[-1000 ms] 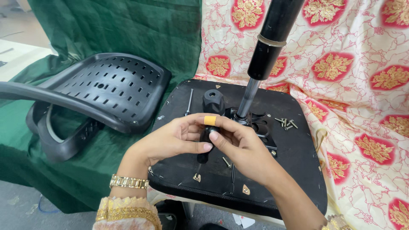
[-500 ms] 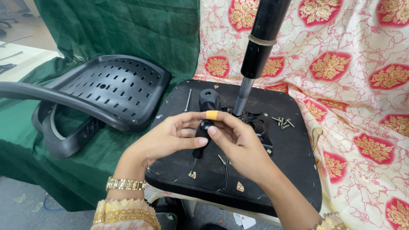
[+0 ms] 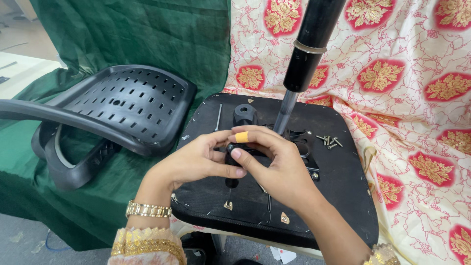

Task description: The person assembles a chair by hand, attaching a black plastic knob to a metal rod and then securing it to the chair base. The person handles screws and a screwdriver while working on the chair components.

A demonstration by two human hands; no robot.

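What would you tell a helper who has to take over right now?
Left hand: fingers closed on a small black part over the upturned chair seat.
Right hand: pinching the same part from the other side; one finger wears an orange band.
Gas lift cylinder stands upright in the seat's metal plate.
Loose screws lie on the seat, right of the cylinder.
Backrest lies apart on the green cloth, not attached.
Left to do: the part, the screws and the backrest look unfitted.

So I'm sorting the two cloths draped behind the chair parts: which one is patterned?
The cream cloth on the right, printed with red and gold flower medallions. The green cloth on the left is plain.
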